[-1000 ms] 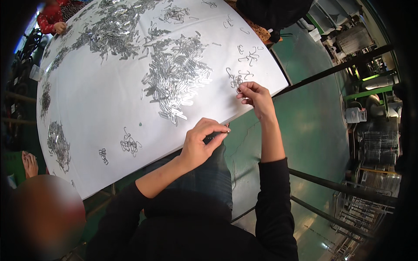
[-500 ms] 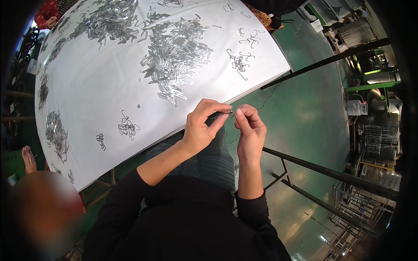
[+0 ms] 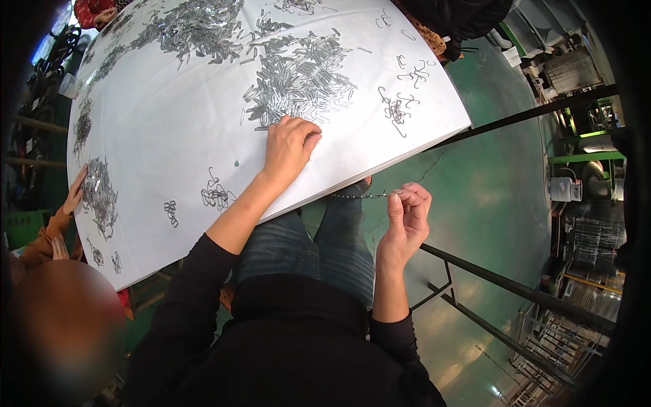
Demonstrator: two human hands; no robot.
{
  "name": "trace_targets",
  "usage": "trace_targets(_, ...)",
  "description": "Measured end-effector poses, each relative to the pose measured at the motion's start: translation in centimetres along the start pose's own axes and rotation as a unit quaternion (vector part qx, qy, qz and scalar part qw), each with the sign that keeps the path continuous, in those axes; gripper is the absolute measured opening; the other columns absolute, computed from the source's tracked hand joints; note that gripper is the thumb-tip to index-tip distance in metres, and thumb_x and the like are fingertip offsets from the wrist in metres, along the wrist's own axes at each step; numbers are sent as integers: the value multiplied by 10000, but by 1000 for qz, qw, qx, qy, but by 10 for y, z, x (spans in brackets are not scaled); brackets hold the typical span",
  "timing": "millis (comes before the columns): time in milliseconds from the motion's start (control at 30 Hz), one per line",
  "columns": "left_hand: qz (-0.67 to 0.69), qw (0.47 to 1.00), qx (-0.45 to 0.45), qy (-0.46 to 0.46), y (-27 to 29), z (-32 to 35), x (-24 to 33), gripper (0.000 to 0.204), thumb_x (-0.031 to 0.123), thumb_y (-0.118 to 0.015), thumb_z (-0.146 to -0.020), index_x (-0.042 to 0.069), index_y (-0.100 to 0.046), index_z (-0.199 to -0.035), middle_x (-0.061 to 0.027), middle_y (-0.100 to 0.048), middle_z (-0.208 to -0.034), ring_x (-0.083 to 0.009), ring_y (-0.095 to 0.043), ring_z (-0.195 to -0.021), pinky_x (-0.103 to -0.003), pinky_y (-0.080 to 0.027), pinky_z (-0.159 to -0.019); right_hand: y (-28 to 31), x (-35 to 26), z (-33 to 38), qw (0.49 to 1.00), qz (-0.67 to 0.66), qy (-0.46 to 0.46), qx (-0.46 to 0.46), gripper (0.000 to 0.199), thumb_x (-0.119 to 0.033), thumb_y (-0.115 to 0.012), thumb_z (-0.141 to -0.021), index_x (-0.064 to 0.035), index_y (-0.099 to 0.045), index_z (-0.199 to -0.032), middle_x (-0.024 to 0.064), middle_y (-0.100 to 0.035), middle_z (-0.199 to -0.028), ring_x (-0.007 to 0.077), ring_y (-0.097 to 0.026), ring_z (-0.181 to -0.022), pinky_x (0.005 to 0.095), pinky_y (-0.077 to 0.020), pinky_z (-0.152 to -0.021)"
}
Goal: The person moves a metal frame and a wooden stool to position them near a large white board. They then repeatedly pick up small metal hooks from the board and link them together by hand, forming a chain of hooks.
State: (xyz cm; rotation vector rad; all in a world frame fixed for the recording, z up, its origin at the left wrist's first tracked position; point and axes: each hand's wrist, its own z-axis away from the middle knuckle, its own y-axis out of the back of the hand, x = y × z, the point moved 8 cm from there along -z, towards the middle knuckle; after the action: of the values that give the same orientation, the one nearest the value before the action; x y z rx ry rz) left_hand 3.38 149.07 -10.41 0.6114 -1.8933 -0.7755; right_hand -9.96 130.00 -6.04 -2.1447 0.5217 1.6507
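Observation:
My left hand (image 3: 290,150) rests at the near edge of a large pile of narrow silver metal loops (image 3: 295,78) on the white-covered table. Its fingers are bent and the thumb comes close to the index finger; whatever lies between them is hidden. Off the table's near edge, my right hand (image 3: 405,220) is closed in a pinch. From its fingertips a thin dark chain (image 3: 359,196) with shiny links runs leftward over the floor and my legs. A small bent wire end shows at the pinch.
Loose wire hooks (image 3: 397,112) lie near the table's right corner. A tangle of hooks (image 3: 215,195) and a small linked cluster (image 3: 171,214) sit at the near edge. Another person's hand (image 3: 76,193) touches a pile at the left. Dark metal rails (image 3: 508,281) cross the floor at right.
My left hand has left the right hand and moved forward-left onto the pile. My right hand still pinches, slightly lower and farther right, and the chain now shows stretched out. The other person's hand reached the left pile.

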Motion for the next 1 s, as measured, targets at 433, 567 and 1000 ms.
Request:
trace_targets(433,28,998,-15,-46,-4,-8,8,76,68,-624,-802,45,-578,-859,-57,-620,-824,-206,-569,-731,-304,-437,-649,2,11,6,1000,21,2,-13,70,-7,-642,-820,8,-594,-868,63,-474,-1021,100,-471,-821,219,-419,-716)
trace_targets(567,276,948,-98,123,-21,0,19,73,65,-595,-845,7,-554,-863,-72,-642,-778,-149,-586,-620,-273,-456,-565,0,16,5,999,39,-25,-14,76,-28,-649,-814,6,-599,-859,59,-490,-996,98,-467,-801,214,-410,-707)
trace_targets(1000,470,847,-158,194,-17,19,83,137,62,-653,-830,-10,-671,-945,-56,-683,-869,-77,-608,-764,-212,-482,-663,-11,5,-4,988,149,21,-37,107,-87,-693,-774,-38,-617,-833,53,-544,-940,144,-489,-808,253,-408,-692)
